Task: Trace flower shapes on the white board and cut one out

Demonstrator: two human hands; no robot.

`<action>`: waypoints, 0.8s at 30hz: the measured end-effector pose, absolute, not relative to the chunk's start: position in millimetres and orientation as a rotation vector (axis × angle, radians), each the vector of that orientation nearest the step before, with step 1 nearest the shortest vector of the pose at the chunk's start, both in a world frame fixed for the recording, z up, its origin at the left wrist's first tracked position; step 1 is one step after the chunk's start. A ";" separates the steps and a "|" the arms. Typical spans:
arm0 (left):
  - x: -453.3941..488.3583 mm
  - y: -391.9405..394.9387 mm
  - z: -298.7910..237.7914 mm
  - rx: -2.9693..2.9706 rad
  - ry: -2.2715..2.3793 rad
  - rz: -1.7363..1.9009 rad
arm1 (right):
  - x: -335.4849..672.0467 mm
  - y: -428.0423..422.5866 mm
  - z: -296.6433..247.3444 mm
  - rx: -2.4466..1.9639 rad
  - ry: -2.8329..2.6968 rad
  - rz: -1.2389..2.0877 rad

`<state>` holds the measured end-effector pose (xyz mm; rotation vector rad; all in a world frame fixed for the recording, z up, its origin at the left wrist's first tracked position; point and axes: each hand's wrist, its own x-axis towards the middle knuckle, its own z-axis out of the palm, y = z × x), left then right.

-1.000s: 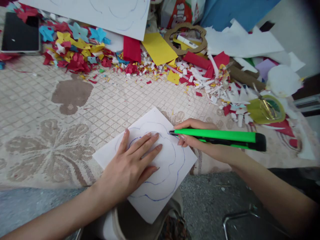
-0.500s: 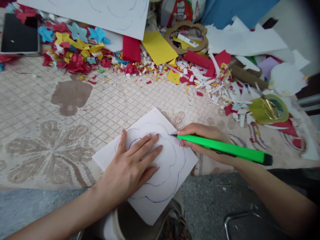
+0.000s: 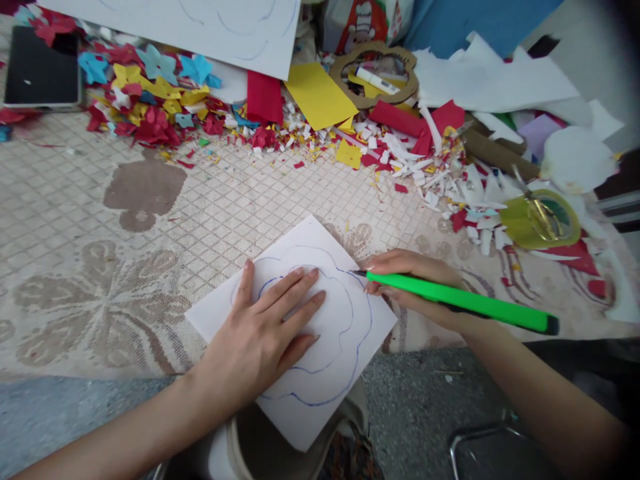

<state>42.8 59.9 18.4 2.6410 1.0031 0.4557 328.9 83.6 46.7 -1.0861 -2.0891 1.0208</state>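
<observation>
A white sheet (image 3: pixel 320 373) with a blue flower outline drawn on it lies at the near edge of the patterned tablecloth (image 3: pixel 150 220), one corner hanging over. My left hand (image 3: pixel 260 327) lies flat on the sheet, fingers spread, pressing it down. My right hand (image 3: pixel 415 283) is closed around a bright green utility knife (image 3: pixel 460 303). The knife's tip touches the sheet's right side at the blue line, and its handle slants down to the right.
Coloured paper scraps and cut shapes (image 3: pixel 150 100) pile up along the far side. A black phone (image 3: pixel 43 67) lies far left, a cardboard flower stencil (image 3: pixel 375 77) and white sheets at the back, a yellow-green tape roll (image 3: pixel 540 220) at right.
The knife's tip has slid right and slightly down along the sheet's edge, and its handle has tilted lower. My left hand has stayed put.
</observation>
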 end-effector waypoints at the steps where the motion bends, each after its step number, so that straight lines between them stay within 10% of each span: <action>1: 42.8 59.7 18.3 2.643 1.003 0.455 | 330.0 80.6 45.4 -1.132 -2.007 1.046; 24: 42.4 58.8 18.1 2.654 1.001 0.462 | 332.9 81.0 37.0 -1.139 -2.035 1.091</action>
